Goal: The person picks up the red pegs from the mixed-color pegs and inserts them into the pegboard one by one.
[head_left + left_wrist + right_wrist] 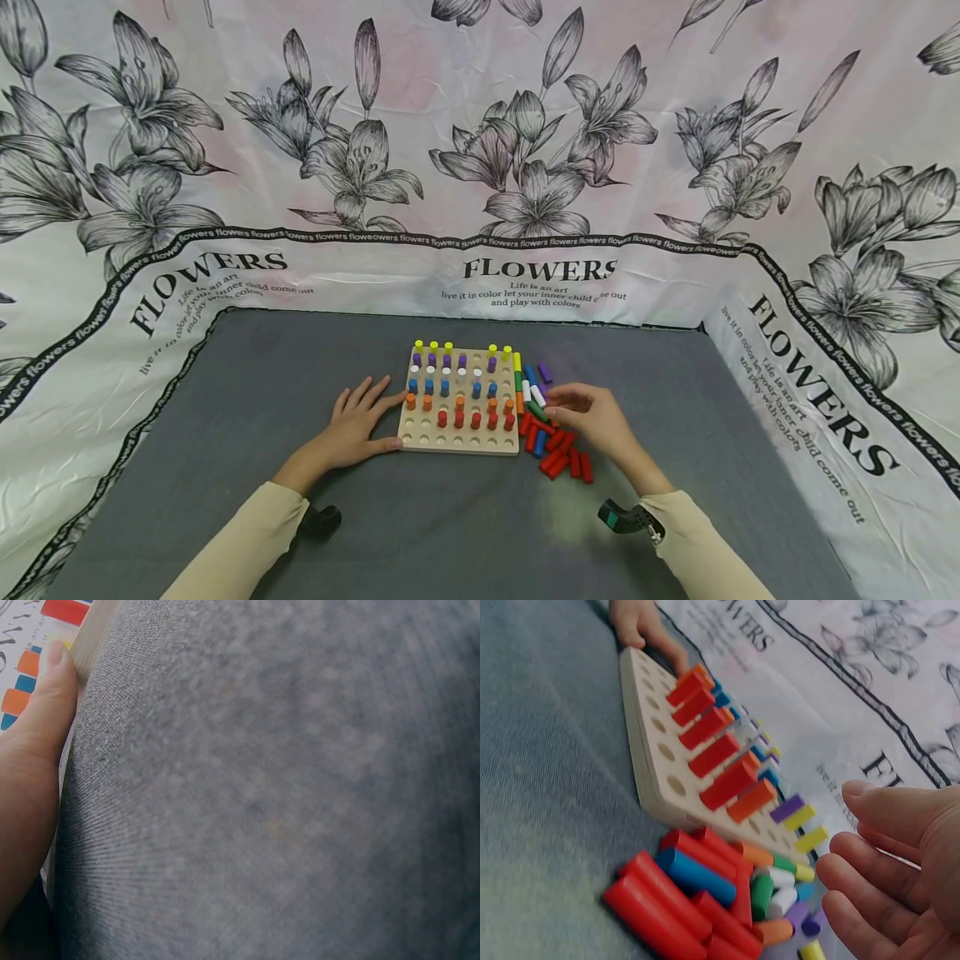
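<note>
A wooden pegboard (pixel 457 440) lies on the grey table with rows of yellow, purple, white, blue, orange and red pegs standing in its holes. Against its left edge rests my left hand (pixel 358 427), fingers spread and thumb at the front corner. Just right of the board is a heap of loose pegs, mostly red pegs (pixel 660 900), with a blue peg (pixel 696 876) among them. Over the heap's far side hovers my right hand (pixel 592 417). In the right wrist view its fingers (pixel 870 881) are loosely bent and nothing shows between them and the thumb.
Loose green (pixel 762 896), white, purple and orange pegs lie close along the board's right side. A flower-printed cloth (pixel 540 287) rises behind the grey table (pixel 420 533) and at both sides. Dark bands sit at both wrists.
</note>
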{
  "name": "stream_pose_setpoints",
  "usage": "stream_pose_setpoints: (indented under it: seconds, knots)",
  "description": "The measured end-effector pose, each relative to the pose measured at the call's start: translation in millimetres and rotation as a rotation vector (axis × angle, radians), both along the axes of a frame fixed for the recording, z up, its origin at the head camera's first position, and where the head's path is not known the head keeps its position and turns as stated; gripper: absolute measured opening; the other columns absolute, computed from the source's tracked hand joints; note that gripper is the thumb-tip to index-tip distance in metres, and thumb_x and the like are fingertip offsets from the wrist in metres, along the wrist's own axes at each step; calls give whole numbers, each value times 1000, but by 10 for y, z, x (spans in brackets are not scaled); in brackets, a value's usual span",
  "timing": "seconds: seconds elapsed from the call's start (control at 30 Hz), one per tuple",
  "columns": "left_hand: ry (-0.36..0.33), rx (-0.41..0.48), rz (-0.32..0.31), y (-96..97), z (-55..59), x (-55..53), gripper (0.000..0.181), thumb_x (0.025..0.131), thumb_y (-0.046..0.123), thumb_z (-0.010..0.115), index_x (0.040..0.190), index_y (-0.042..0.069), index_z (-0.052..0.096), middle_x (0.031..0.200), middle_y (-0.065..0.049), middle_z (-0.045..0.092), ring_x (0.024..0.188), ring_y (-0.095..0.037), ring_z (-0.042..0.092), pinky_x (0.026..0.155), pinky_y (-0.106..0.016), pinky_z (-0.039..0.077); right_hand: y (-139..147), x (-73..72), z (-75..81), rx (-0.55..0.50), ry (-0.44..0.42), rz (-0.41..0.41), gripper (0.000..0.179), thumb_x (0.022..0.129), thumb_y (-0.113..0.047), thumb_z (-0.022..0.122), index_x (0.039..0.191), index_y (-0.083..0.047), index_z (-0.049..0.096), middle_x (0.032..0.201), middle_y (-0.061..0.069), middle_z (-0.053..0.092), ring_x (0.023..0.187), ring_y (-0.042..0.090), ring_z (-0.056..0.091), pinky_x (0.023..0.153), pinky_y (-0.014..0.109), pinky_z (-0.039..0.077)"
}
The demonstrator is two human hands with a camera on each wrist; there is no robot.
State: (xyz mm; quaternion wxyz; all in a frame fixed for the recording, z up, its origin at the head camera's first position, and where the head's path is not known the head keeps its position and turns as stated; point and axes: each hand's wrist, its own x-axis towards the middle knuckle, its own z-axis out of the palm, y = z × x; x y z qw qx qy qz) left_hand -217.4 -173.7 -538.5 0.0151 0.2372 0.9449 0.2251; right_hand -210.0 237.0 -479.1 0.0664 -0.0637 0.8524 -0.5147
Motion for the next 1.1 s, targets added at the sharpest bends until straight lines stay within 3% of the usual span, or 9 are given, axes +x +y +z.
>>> stream_pose_setpoints:
  seconds: [0.1, 0.3, 0.5, 0.73, 1.1]
  knots:
    - [-6, 2, 0, 1, 2, 0, 78, 87, 51, 71, 153, 22, 40, 163, -20, 24, 150, -50, 16, 113, -74, 11, 73, 2, -43, 3, -14, -8, 38, 88, -21, 76, 120, -2, 68, 111, 16, 74, 96, 29, 73, 77, 31, 59]
    - [-18, 7, -2, 7, -6, 2, 78, 87, 50, 71, 153, 22, 40, 164, -19, 23, 151, -48, 15, 114, -73, 10, 214, 30, -113, 54, -21, -30, 35, 88, -24, 76, 118, -6, 70, 117, 13, 72, 93, 14, 71, 80, 33, 57]
    - [-13, 13, -3, 6, 5, 4, 78, 87, 50, 71, 153, 22, 40, 164, -19, 24, 151, -49, 15, 114, -73, 9, 353, 98, -179, 72, -39, -48, 38, 86, -27, 78, 116, -6, 71, 111, 13, 74, 88, 6, 70, 79, 29, 56]
    - [-1, 10, -5, 1, -5, 0, 78, 87, 50, 71, 152, 22, 40, 163, -20, 25, 150, -49, 16, 114, -73, 10, 478, 206, -216, 80, -46, -25, 38, 85, -21, 78, 116, -1, 70, 106, 16, 75, 83, 3, 69, 73, 24, 55]
    - [-9, 16, -5, -1, -26, -3, 77, 87, 49, 71, 153, 22, 40, 164, -18, 23, 151, -48, 15, 114, -73, 9, 588, 352, -364, 115, -44, -17, 35, 83, -24, 81, 112, -5, 72, 98, 12, 75, 77, 4, 67, 66, 24, 53]
